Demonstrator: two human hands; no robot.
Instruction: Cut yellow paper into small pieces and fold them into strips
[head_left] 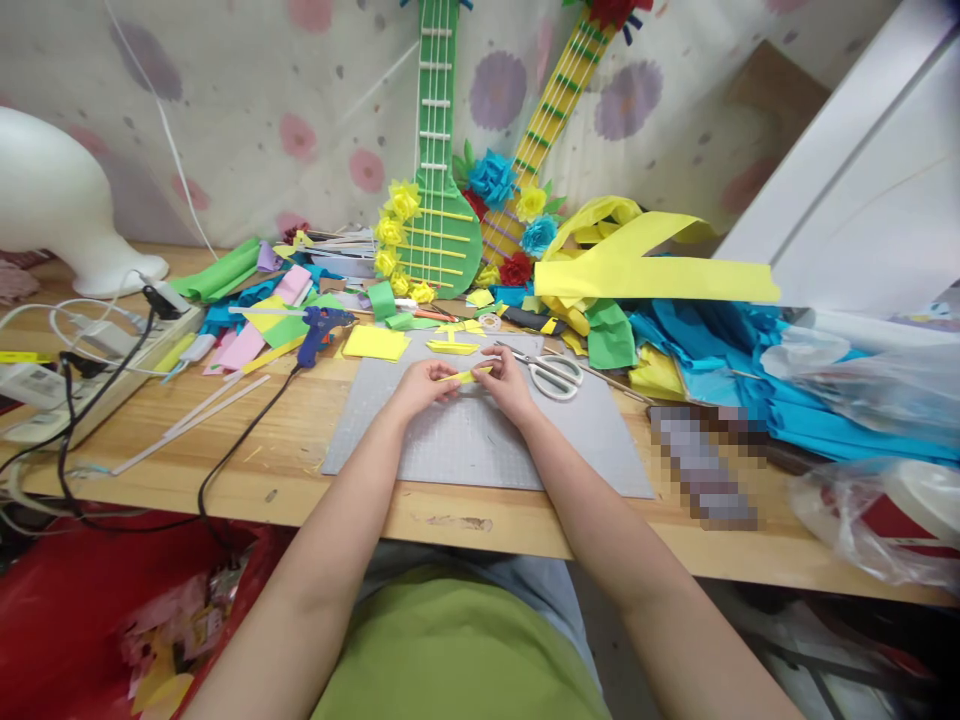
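Back wall: covered by a pale, creased sheet (pixel 330 70), printed with large pink and purple blossoms and small grey spots. White cord (pixel 169 130), one, hanging slantwise before the sheet at left. Panel (pixel 862 170), white, broad, leaning at upper right. Table (pixel 450 500): light wood, visible grain, worn patch along the front edge. Floor (pixel 611 650): small grey area, beneath the table, right of centre. Underside, lower right: dark, details unclear. Light: pale, fairly even, brighter above the tabletop than below.
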